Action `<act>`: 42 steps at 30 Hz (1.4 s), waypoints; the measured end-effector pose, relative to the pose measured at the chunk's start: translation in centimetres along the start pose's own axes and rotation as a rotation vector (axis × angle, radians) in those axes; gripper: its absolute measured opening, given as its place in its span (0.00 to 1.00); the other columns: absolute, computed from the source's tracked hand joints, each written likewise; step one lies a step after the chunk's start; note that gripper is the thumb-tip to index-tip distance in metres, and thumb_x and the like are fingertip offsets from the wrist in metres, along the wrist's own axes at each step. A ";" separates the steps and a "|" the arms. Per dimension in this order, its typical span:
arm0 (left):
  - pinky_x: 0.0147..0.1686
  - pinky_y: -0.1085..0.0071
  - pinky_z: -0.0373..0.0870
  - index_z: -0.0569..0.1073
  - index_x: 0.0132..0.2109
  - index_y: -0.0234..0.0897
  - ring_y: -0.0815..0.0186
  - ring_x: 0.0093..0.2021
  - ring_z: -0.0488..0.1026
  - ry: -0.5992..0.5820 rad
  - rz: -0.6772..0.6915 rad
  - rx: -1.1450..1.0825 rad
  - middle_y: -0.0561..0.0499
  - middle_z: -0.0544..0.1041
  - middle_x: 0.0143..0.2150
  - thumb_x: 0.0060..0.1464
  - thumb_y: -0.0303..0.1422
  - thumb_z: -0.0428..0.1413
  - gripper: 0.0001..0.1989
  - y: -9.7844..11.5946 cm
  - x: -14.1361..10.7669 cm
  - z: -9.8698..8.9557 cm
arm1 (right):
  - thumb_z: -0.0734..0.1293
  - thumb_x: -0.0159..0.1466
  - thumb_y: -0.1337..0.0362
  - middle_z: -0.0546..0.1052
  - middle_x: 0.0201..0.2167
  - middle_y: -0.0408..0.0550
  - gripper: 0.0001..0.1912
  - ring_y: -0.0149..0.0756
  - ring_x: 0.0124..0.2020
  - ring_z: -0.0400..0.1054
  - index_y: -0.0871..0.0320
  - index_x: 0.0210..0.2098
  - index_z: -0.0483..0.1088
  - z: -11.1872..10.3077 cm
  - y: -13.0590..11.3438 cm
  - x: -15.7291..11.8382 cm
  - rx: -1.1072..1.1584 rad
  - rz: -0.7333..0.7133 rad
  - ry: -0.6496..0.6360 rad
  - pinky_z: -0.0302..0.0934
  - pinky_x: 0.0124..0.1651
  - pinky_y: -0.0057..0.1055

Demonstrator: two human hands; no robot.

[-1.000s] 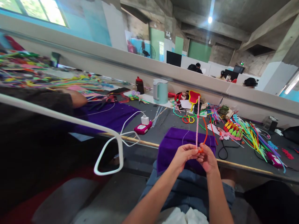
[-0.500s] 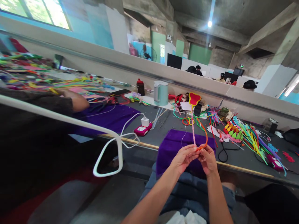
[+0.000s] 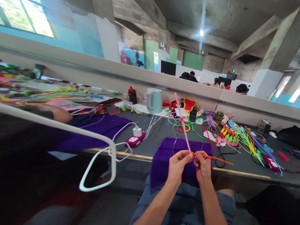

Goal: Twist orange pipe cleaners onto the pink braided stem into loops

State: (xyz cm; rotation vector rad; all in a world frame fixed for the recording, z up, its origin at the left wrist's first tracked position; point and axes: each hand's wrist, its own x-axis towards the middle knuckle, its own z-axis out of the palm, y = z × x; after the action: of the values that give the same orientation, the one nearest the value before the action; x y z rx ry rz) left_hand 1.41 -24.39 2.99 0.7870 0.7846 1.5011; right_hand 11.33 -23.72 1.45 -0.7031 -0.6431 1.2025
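A pink wrapped stick (image 3: 184, 131) rises at a tilt from my left hand (image 3: 177, 165), whose thumb and fingers pinch its lower end. My right hand (image 3: 203, 165) is closed on an orange pipe cleaner (image 3: 221, 159), right beside the left fingertips. One end of the orange pipe cleaner meets the foot of the pink stick; the other sticks out straight to the right. Both hands are above a purple cloth (image 3: 161, 162) that hangs over the table edge. A thin wire loop curves behind the stick; its ends are hidden.
Behind the hands lie orange-handled scissors (image 3: 180, 128) and a red-and-yellow fan-shaped piece (image 3: 189, 104). A kettle (image 3: 154, 101) and a dark bottle (image 3: 132, 96) stand by the partition. Pipe cleaners (image 3: 250, 140) spread at right. A co-worker's arm (image 3: 58, 114) and a white lamp-like frame (image 3: 113, 162) are at left.
The orange pipe cleaner was bent upward in a curve and now stretches out to the right. The pink stick leans further left. The whole view has shifted slightly.
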 end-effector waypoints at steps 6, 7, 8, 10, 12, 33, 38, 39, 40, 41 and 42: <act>0.32 0.72 0.73 0.78 0.30 0.34 0.66 0.27 0.75 0.005 0.045 0.072 0.52 0.79 0.26 0.34 0.31 0.68 0.11 -0.5 0.3 -0.1 | 0.75 0.47 0.61 0.62 0.15 0.34 0.13 0.20 0.16 0.51 0.60 0.24 0.69 -0.3 0.6 0.1 0.026 0.034 0.019 0.46 0.16 0.19; 0.32 0.72 0.73 0.78 0.30 0.34 0.66 0.28 0.76 0.000 0.018 0.063 0.52 0.80 0.26 0.34 0.31 0.68 0.12 -0.5 0.5 -0.2 | 0.75 0.47 0.61 0.63 0.15 0.34 0.13 0.21 0.16 0.51 0.60 0.24 0.69 -0.5 0.7 0.1 0.011 0.044 0.011 0.47 0.16 0.19; 0.32 0.72 0.73 0.78 0.31 0.33 0.65 0.28 0.76 -0.004 -0.013 0.052 0.51 0.80 0.27 0.34 0.31 0.68 0.13 -0.5 0.6 -0.4 | 0.75 0.47 0.60 0.63 0.15 0.35 0.13 0.21 0.16 0.52 0.60 0.25 0.69 -0.6 0.8 0.2 -0.006 0.047 0.009 0.47 0.16 0.19; 0.32 0.72 0.74 0.77 0.32 0.33 0.64 0.29 0.77 -0.018 -0.083 0.025 0.49 0.80 0.28 0.34 0.31 0.68 0.14 -0.6 0.9 -0.8 | 0.75 0.48 0.59 0.64 0.16 0.35 0.13 0.22 0.16 0.53 0.60 0.26 0.70 -0.9 1.1 0.3 -0.050 0.028 0.029 0.48 0.16 0.19; 0.33 0.72 0.74 0.77 0.33 0.32 0.63 0.32 0.78 -0.046 -0.150 -0.007 0.47 0.81 0.31 0.35 0.30 0.68 0.14 -0.8 1.2 -1.2 | 0.75 0.48 0.58 0.65 0.16 0.36 0.14 0.22 0.16 0.54 0.60 0.25 0.70 -1.1 1.2 0.5 -0.098 -0.008 0.059 0.49 0.15 0.20; 0.30 0.73 0.76 0.77 0.33 0.31 0.69 0.24 0.76 -0.063 -0.310 -0.081 0.49 0.79 0.27 0.38 0.24 0.66 0.11 -2.8 3.0 -2.9 | 0.73 0.51 0.56 0.69 0.20 0.39 0.14 0.24 0.18 0.58 0.60 0.30 0.73 -2.5 2.7 0.9 -0.205 -0.097 0.078 0.53 0.18 0.21; 0.30 0.73 0.75 0.77 0.33 0.30 0.69 0.24 0.76 -0.056 -0.285 -0.052 0.49 0.79 0.25 0.35 0.25 0.68 0.13 -2.6 3.3 -3.1 | 0.74 0.50 0.57 0.71 0.21 0.40 0.15 0.26 0.19 0.61 0.60 0.33 0.73 -2.9 2.6 0.9 -0.209 -0.094 0.075 0.56 0.19 0.22; 0.30 0.73 0.75 0.77 0.33 0.31 0.69 0.24 0.76 -0.060 -0.280 -0.047 0.49 0.79 0.25 0.34 0.26 0.68 0.13 -2.5 3.3 -3.1 | 0.74 0.50 0.58 0.71 0.20 0.39 0.15 0.25 0.18 0.60 0.60 0.33 0.73 -2.9 2.6 0.9 -0.214 -0.102 0.062 0.56 0.19 0.22; 0.30 0.73 0.75 0.77 0.33 0.31 0.69 0.24 0.76 -0.066 -0.275 -0.043 0.49 0.79 0.26 0.34 0.26 0.68 0.14 -2.5 3.3 -3.1 | 0.73 0.50 0.58 0.71 0.20 0.39 0.14 0.25 0.18 0.60 0.60 0.33 0.73 -2.9 2.6 0.8 -0.221 -0.113 0.053 0.56 0.20 0.22; 0.30 0.73 0.75 0.77 0.32 0.31 0.69 0.24 0.76 -0.073 -0.269 -0.038 0.49 0.79 0.26 0.34 0.27 0.68 0.14 -2.4 3.3 -3.1 | 0.73 0.51 0.58 0.71 0.20 0.38 0.14 0.25 0.18 0.59 0.60 0.32 0.73 -2.9 2.6 0.8 -0.228 -0.125 0.050 0.55 0.20 0.22; 0.29 0.74 0.75 0.77 0.32 0.31 0.69 0.24 0.75 -0.080 -0.263 -0.032 0.49 0.79 0.26 0.33 0.27 0.69 0.14 -2.4 3.3 -3.0 | 0.73 0.51 0.59 0.71 0.20 0.38 0.13 0.24 0.18 0.59 0.60 0.32 0.73 -2.9 2.6 0.8 -0.234 -0.137 0.051 0.55 0.20 0.22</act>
State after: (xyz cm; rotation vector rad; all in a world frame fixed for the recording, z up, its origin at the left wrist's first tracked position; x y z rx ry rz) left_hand -0.04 -21.06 -0.52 0.6877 0.7701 1.2374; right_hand 12.14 -22.80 -2.35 -0.8681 -0.7844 0.9897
